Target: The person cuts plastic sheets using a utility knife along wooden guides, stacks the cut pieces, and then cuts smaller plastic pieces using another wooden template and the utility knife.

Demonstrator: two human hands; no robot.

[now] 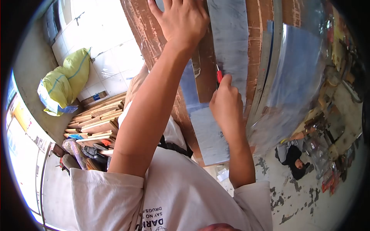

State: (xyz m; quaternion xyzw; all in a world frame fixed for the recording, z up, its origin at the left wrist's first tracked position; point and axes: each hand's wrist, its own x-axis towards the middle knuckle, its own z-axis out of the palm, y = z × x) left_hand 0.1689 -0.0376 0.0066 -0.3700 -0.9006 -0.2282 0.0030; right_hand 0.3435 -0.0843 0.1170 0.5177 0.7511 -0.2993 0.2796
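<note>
My left hand (183, 21) lies flat with its fingers spread, pressing on the upper part of a brown flat strip (206, 79); its fingertips run off the top edge of the view. The strip lies lengthwise over a grey-blue sheet (231, 42). My right hand (229, 102) is closed round a red-handled cutter knife (219, 75). Its thin tip points away from me and meets the sheet beside the strip's right edge. Most of the handle is hidden in my fingers.
The worn brown work surface (254, 46) carries a long metal ruler-like bar (266, 73) and clear plastic sheeting (293, 69) on the right. Wooden boards (96, 119) and a yellow-green sack (67, 79) are at left. A person (295, 158) is at lower right, near scattered items.
</note>
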